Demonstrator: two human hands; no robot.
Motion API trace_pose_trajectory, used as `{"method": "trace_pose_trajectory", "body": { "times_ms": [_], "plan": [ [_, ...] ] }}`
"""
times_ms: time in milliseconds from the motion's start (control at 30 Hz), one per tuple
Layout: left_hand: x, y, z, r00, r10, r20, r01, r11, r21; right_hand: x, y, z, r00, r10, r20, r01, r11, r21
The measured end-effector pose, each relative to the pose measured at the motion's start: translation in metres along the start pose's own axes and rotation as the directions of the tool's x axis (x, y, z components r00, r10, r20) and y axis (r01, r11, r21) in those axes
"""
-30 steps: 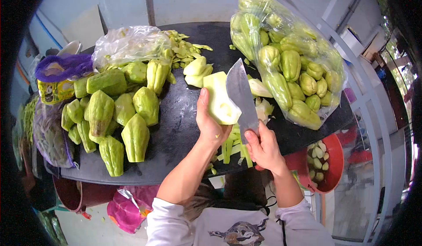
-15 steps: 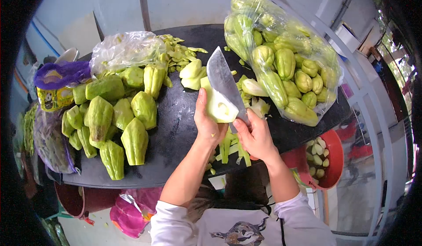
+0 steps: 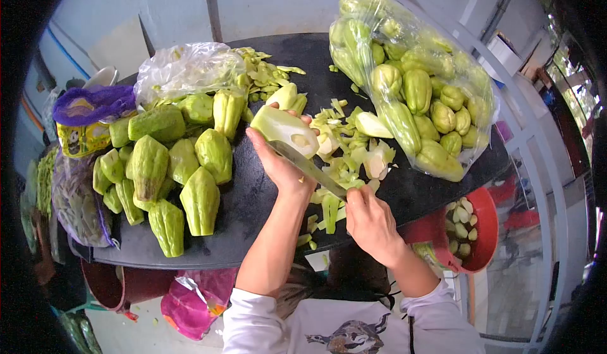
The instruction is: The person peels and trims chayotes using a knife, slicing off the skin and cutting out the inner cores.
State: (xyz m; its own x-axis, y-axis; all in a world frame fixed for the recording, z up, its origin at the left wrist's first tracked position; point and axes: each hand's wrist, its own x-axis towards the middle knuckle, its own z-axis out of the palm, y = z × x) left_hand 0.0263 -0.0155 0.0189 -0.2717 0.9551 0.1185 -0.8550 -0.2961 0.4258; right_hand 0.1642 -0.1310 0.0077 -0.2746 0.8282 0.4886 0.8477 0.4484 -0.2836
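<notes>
In my left hand (image 3: 286, 172) lies a peeled chayote half (image 3: 281, 129), its pale cut face with the core hollow turned up. My right hand (image 3: 373, 223) grips the handle of a broad knife (image 3: 310, 168). The blade lies at a slant along the chayote's near edge, seen almost edge-on. I cannot tell whether it is cutting in. Behind the left hand sit pale peeled chayote pieces (image 3: 288, 97). Trimmings and peels (image 3: 354, 158) are scattered on the black table (image 3: 243, 227) beyond and under the knife.
Several peeled chayotes (image 3: 200, 201) are heaped on the left, beside a purple net bag (image 3: 95, 104) and a clear plastic bag (image 3: 190, 69). A big clear bag of chayotes (image 3: 417, 94) stands at right. A red bucket (image 3: 484, 227) with pale pieces is below the table's right edge.
The knife has swung down from upright to a low slant across the chayote's near side. My left hand has tilted the chayote half over to the left, and my right hand has dropped slightly.
</notes>
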Motion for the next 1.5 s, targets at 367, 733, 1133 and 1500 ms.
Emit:
{"method": "trace_pose_trajectory", "body": {
  "times_ms": [367, 733, 1133, 1500],
  "plan": [
    [0.003, -0.004, -0.009, 1.000, 0.002, -0.013, -0.003, 0.998, -0.071, -0.009, 0.006, 0.008, 0.998, -0.038, 0.046, 0.042, 0.995, -0.086],
    [-0.002, -0.010, -0.010, 0.998, 0.040, -0.055, -0.034, 0.993, 0.117, 0.007, -0.001, 0.009, 0.995, -0.010, 0.100, 0.017, 0.997, -0.071],
    [-0.006, -0.006, -0.001, 0.998, 0.054, -0.030, -0.050, 0.993, 0.111, 0.035, -0.008, 0.020, 0.994, 0.029, 0.101, -0.025, 0.999, -0.048],
    [0.009, 0.005, -0.006, 0.972, 0.001, 0.233, -0.075, 0.947, 0.311, 0.061, 0.022, -0.022, 0.969, 0.055, 0.242, -0.148, 0.910, 0.388]
  ]
}}
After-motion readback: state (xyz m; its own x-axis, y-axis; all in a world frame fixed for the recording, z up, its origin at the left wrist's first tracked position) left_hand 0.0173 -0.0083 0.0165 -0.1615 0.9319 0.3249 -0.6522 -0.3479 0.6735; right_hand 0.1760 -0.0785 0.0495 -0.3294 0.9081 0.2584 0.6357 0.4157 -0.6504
